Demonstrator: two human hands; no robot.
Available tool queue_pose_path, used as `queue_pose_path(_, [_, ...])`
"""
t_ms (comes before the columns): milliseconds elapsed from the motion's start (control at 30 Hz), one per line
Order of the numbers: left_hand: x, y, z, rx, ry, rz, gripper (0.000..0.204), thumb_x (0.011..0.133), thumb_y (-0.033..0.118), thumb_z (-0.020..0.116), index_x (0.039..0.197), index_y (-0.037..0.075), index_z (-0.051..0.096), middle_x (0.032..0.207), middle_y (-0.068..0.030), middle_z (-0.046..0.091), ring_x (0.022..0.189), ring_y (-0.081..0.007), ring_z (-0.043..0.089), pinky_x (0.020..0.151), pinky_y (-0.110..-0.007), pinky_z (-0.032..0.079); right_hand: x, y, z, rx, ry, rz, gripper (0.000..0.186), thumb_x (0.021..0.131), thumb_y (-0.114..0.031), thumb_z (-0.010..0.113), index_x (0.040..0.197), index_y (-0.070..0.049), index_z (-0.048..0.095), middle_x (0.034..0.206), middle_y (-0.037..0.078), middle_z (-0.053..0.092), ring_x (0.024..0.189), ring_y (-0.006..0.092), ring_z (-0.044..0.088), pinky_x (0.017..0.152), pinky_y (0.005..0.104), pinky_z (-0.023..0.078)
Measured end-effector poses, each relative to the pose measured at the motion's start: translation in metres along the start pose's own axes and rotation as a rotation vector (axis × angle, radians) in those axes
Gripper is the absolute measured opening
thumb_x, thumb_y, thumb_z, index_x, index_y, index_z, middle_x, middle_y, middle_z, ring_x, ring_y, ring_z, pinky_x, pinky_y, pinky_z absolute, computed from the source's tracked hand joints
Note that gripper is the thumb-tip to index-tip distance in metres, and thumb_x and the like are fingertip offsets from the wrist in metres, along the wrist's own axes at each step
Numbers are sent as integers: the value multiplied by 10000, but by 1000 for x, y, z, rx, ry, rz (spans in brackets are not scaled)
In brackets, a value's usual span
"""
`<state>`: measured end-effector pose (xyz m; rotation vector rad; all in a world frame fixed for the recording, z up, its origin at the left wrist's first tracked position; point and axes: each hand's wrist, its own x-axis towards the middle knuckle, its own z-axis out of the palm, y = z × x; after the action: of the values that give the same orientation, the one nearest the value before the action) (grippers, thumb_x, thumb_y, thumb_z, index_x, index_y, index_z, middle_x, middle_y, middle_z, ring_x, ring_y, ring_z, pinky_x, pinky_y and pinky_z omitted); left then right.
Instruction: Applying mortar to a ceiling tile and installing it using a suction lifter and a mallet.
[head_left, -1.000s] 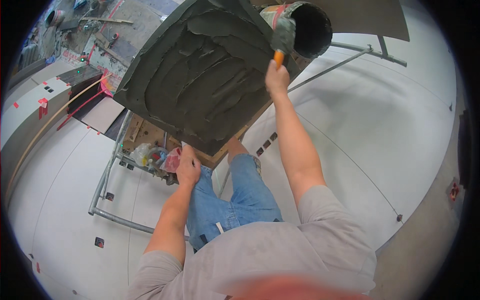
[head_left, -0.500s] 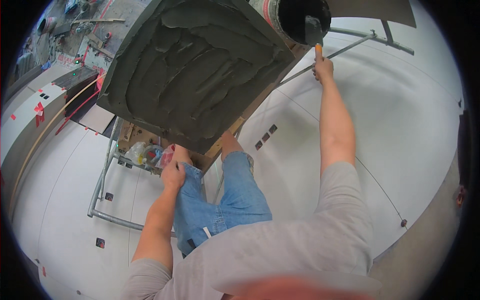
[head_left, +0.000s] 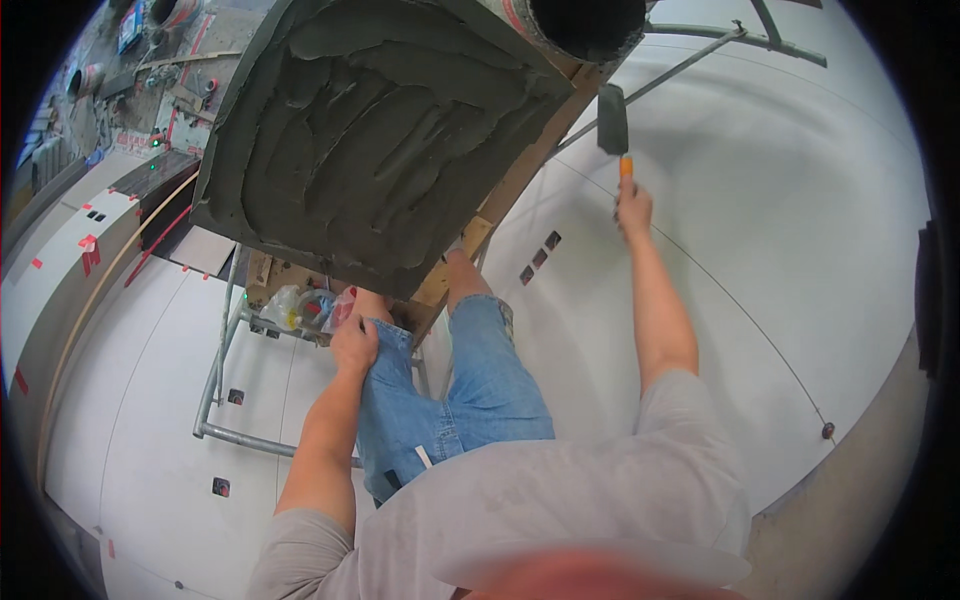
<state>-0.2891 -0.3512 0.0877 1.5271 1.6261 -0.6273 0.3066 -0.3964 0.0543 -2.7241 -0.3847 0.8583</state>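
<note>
1. Gripping an orange-handled tool with a dark flat head [head_left: 612, 120], the right hand [head_left: 633, 208] is wrapped in a fist round the handle, arm stretched forward and up; the head stands clear of everything, just right of the slab's edge.
2. Beside it, a large square slab coated in grey mortar [head_left: 375, 135] lies coated face up on a wooden support [head_left: 500, 200]; the mortar shows broad, uneven smears, not combed ridges.
3. Under the slab's near edge, the left hand [head_left: 354, 345] rests on the thigh of the blue jeans [head_left: 440, 400], fingers curled and pressed together; it holds nothing that I can see.
4. A dark bucket [head_left: 585, 20] sits at the slab's far right corner, its mouth in shadow; its contents cannot be made out.
5. Judging by the smears and the lifted tool, the step in hand looks like spreading mortar over the slab, with the tool between strokes or headed for the bucket.
6. A next move would call for bringing the head down flat on the coat or into the bucket, keeping the slab steady on its support.
7. Around this, a grey metal pipe frame [head_left: 215, 390] stands on a white tiled floor [head_left: 780, 250], with small dark spacers [head_left: 538, 258] on it near the knee.
</note>
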Motion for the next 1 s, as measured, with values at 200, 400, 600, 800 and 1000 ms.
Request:
queue_pose_path(200, [-1,-4,1,30,15,33,293,909,324,576,943,47,667,917,-224,703,875,-431,673,799,-513,522,-105,-24,50,-39,99,-378,438,967,-468,598,975,-32,637,811,209,687,776,435,668,698,501,510])
queue_pose_path(400, [2,0,6,44,25,79,304,914,329,570,912,38,658,917,-228,699,874,-428,674,790,-514,524,-95,-52,75,-120,123,-317,386,958,-451,612,999,-68,636,829,225,684,817,466,649,718,529,505])
queue_pose_path(600, [3,-1,9,16,42,100,327,916,345,554,911,37,666,913,-239,699,881,-428,675,794,-521,523,-103,11,68,86,172,-145,434,994,-468,573,907,-44,599,720,116,634,601,277,614,569,406,483])
queue_pose_path(800, [-6,-19,8,-16,30,35,332,913,345,551,942,38,675,931,-252,699,891,-437,677,815,-525,525,-115,-74,27,247,-247,18,431,1029,-458,521,858,-67,580,663,-1,544,498,97,511,437,280,399])
queue_pose_path(1000, [-9,-18,14,-67,10,3,337,913,341,544,953,36,681,933,-264,698,893,-449,676,822,-533,524,-208,1,70,-84,-409,-232,431,1011,-399,545,867,1,613,705,178,640,696,321,643,663,424,499])
